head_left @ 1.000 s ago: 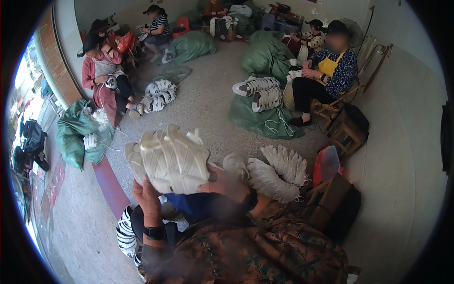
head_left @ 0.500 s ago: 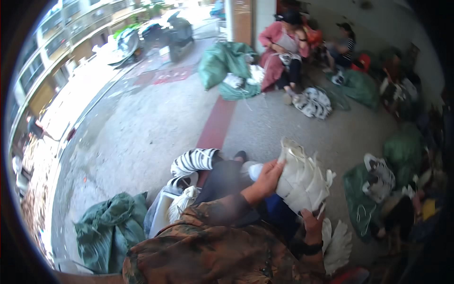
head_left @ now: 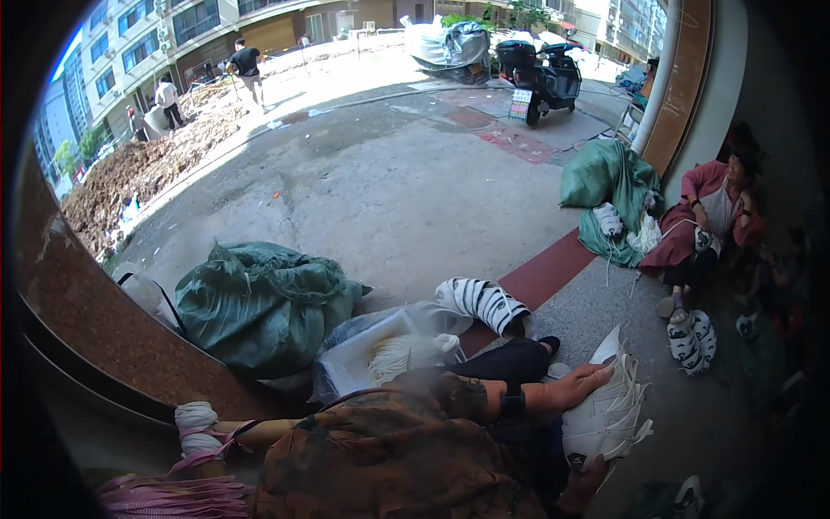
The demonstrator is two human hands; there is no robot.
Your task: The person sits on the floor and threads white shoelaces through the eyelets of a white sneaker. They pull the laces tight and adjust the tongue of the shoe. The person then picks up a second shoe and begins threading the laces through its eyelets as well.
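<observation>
A pale white piece of interlaced strips (head_left: 596,417), with loose strip ends along its right edge, lies across my lap at the lower right. My left hand (head_left: 577,387) is closed on its upper edge, a dark band around the wrist. At the bottom edge of the same piece, near a small black mark, my right hand (head_left: 585,481) grips it; its fingers are partly hidden in shadow. Beyond my knee a curved stack of white and black striped pieces (head_left: 484,303) lies on the ground. A bundle of cream strips (head_left: 406,356) rests in a clear plastic-lined container (head_left: 346,359) on my left.
A full green sack (head_left: 259,303) stands at left; another green sack (head_left: 605,177) sits by the pillar near a seated person (head_left: 713,203). Pink strips (head_left: 177,497) hang at lower left. A scooter (head_left: 540,78) and a dirt heap (head_left: 138,177) are farther out.
The view has swung left, so the scene shifts rightward and the street shows more fully. Both hands still hold the white piece, now lower and farther right in view.
</observation>
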